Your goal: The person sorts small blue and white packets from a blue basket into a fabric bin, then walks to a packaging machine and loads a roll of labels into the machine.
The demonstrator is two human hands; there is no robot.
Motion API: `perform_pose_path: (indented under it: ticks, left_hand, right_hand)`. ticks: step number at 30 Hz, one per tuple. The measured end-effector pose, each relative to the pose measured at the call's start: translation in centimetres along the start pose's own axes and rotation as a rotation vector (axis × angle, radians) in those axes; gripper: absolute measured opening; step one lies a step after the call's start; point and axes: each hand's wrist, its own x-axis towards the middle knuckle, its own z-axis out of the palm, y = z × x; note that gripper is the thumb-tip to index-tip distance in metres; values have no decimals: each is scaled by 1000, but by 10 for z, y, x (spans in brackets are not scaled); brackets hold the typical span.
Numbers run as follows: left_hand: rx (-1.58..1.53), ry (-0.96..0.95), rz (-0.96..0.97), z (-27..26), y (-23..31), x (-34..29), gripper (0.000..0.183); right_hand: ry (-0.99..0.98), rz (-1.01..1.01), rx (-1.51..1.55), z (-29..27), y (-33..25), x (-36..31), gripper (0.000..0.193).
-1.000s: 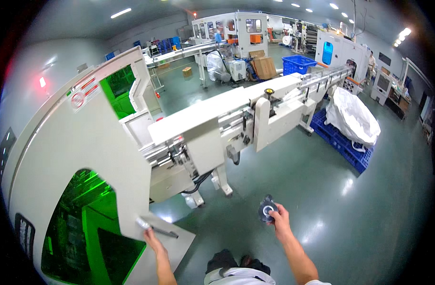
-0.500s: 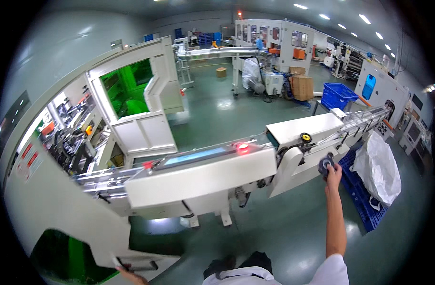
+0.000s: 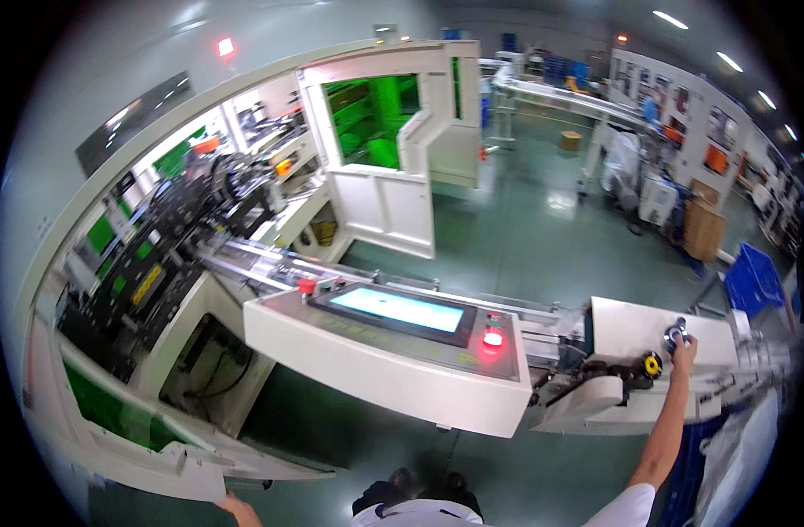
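Observation:
At the lower left my left hand is at the edge of a white machine door with a green window; its fingertips curl out of sight at that edge. My right arm reaches far to the right. Its hand is closed on a dark round object with a pale centre, too small to name. This object appears over the white conveyor cover; whether it touches the cover I cannot tell. Near it on the conveyor side is a yellow-and-black knob.
Before me stands a control panel with a lit screen, a red push button and a glowing red lamp. Machinery fills the open housing at left. A blue crate and white bag are at right.
The view has turned left, bringing more of the open machine into sight. My right hand has moved from beside the conveyor to over its white cover, carrying the dark round object. My left hand stays at the door.

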Motion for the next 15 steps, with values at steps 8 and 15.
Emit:
perform_pose_path:
  ticks: [8,15]
  left_hand:
    - [40,-67,546,-89,-30,-64,59]
    - [-191,337,194,-74,43,-62,58]
  right_hand:
    - [72,-217,-864,4,-41,-21,42]
    - [35,-791,-220,112,-120,-236,39]
